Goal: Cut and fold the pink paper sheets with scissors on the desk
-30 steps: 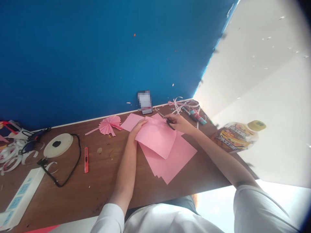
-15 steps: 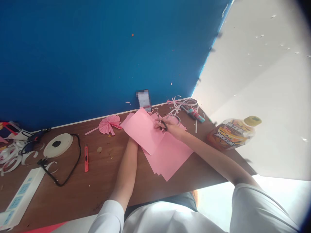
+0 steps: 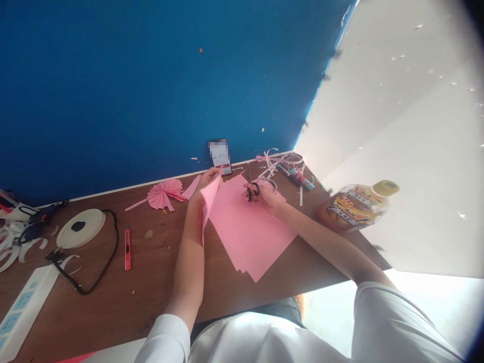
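My left hand (image 3: 204,182) grips a sheet of pink paper (image 3: 210,197), raised and turned nearly edge-on above the table. In my right hand (image 3: 267,198) is a pair of scissors (image 3: 252,189) with dark handles, fingers through the loops and blades pointing toward the wall. Beneath both lies a fanned stack of pink paper (image 3: 254,237). A pleated pink paper fan (image 3: 165,193) rests left of my left hand.
A phone (image 3: 221,155) leans on the blue wall. Paper strips (image 3: 273,164) and a tube (image 3: 301,179) lie back right, near a large bottle (image 3: 357,207). Leftward are a red box cutter (image 3: 127,249), a round white device (image 3: 81,229) with a cord and a power strip (image 3: 23,310).
My left hand has swung left with the pink sheet, which was spread over the stack and now stands edge-on. The scissors have come away from the sheet, and more of the stack shows.
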The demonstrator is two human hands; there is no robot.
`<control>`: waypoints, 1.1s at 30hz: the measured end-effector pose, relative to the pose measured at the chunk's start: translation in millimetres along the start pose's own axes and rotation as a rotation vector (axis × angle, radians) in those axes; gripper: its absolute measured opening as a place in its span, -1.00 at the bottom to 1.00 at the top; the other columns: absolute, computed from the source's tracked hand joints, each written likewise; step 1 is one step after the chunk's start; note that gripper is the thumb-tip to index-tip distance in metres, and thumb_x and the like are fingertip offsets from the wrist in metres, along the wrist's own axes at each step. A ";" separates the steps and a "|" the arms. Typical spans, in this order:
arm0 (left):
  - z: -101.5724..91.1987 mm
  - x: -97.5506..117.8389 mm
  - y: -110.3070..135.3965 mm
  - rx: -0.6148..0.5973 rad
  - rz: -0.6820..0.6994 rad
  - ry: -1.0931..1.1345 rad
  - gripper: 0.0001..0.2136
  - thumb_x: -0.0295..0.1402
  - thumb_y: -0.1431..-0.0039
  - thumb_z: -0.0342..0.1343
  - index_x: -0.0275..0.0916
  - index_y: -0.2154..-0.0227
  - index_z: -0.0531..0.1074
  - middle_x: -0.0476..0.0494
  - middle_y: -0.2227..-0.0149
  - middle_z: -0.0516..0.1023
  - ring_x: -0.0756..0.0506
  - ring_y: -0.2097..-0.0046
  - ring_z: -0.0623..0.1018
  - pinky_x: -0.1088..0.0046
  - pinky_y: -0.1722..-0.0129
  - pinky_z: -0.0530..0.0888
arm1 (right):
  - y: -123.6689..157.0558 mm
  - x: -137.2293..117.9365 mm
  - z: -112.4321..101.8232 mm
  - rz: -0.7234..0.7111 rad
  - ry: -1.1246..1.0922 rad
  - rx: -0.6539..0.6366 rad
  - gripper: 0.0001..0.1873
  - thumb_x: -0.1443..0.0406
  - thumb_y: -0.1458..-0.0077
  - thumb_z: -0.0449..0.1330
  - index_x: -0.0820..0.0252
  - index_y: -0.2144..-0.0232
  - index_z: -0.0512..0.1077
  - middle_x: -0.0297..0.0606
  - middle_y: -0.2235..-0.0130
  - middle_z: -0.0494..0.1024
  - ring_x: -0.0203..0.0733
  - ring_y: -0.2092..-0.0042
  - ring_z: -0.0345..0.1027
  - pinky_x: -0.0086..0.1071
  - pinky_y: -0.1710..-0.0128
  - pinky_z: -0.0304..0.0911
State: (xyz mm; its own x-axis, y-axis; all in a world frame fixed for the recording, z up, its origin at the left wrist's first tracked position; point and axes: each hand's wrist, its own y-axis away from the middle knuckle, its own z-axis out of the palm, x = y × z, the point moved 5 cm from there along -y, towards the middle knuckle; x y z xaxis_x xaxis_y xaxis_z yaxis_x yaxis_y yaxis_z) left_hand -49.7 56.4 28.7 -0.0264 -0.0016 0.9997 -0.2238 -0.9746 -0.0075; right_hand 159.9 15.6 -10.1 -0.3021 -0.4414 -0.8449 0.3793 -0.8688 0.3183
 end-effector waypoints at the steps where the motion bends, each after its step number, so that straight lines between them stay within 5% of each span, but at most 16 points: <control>1: 3.6 0.0 2.1 -0.035 0.017 -0.018 -0.66 -0.07 -0.06 0.16 -0.22 0.25 0.36 -0.03 0.43 0.38 0.00 0.36 0.36 0.45 0.32 0.27 | -1.1 1.4 -0.5 -0.004 0.002 0.012 -0.61 0.15 0.04 0.27 0.21 0.16 0.41 -0.18 0.30 0.58 -0.29 0.40 0.41 -0.50 0.55 0.19; 8: 16.7 -30.2 1.8 -0.305 -0.146 -0.298 -0.65 -0.16 0.02 0.21 -0.29 0.22 0.43 -0.09 0.30 0.47 -0.03 0.25 0.41 0.45 0.20 0.30 | -8.8 1.7 -7.3 -0.144 0.033 0.084 -0.61 0.10 0.05 0.28 0.20 0.20 0.43 -0.23 0.39 0.55 -0.31 0.43 0.39 -0.53 0.60 0.12; 13: 27.4 -30.6 -1.5 -0.346 -0.102 -0.294 -0.52 -0.12 -0.04 0.17 -0.26 0.00 0.40 -0.22 0.06 0.48 -0.07 0.12 0.43 0.44 0.13 0.29 | -11.3 5.7 -8.9 -0.182 0.149 0.072 -0.57 0.12 0.11 0.33 0.20 0.19 0.43 -0.22 0.37 0.55 -0.29 0.43 0.38 -0.52 0.61 0.10; 18: 45.7 -31.2 -6.3 -0.379 0.008 -0.403 -0.63 -0.07 -0.06 0.13 -0.33 0.27 0.48 -0.14 0.31 0.48 -0.05 0.28 0.41 0.45 0.27 0.28 | -11.3 7.3 -6.4 -0.180 0.143 0.009 -0.52 0.09 0.08 0.30 0.23 0.13 0.41 -0.21 0.37 0.53 -0.29 0.43 0.36 -0.49 0.58 0.13; 22: 48.8 -32.1 -8.4 -0.287 0.075 -0.456 -0.67 -0.10 -0.11 0.08 -0.32 0.49 0.42 -0.04 0.48 0.36 -0.01 0.40 0.32 0.45 0.36 0.24 | -13.0 3.8 -11.7 -0.245 0.269 0.040 -0.51 0.10 0.09 0.30 0.24 0.13 0.41 -0.31 0.46 0.46 -0.34 0.49 0.27 -0.49 0.59 0.07; 27: 44.3 -34.4 -9.0 -0.193 0.065 -0.336 -0.70 -0.13 -0.13 0.06 -0.32 0.43 0.43 -0.05 0.42 0.40 -0.01 0.35 0.33 0.46 0.31 0.26 | -16.5 -0.1 -20.9 -0.416 0.487 0.032 -0.57 0.11 0.07 0.27 0.18 0.15 0.45 -0.28 0.33 0.50 -0.28 0.35 0.34 -0.42 0.37 0.23; 33: 42.1 -39.7 -8.1 -0.184 0.079 -0.211 -0.75 -0.18 -0.09 0.12 -0.30 0.36 0.49 -0.08 0.29 0.47 -0.04 0.22 0.39 0.45 0.16 0.28 | -15.6 2.4 -22.3 -0.420 0.640 -0.021 -0.61 0.15 0.05 0.26 0.21 0.17 0.51 -0.22 0.23 0.54 -0.17 0.21 0.39 -0.34 0.21 0.27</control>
State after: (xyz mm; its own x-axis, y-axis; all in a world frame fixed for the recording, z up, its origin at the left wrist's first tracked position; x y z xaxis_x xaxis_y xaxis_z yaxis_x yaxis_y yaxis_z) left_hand -5.8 54.9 -9.8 0.1482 -0.1409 0.9789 -0.4027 -0.9126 -0.0704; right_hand 172.7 33.1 -26.7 0.1383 0.1464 -0.9795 0.3631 -0.9277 -0.0873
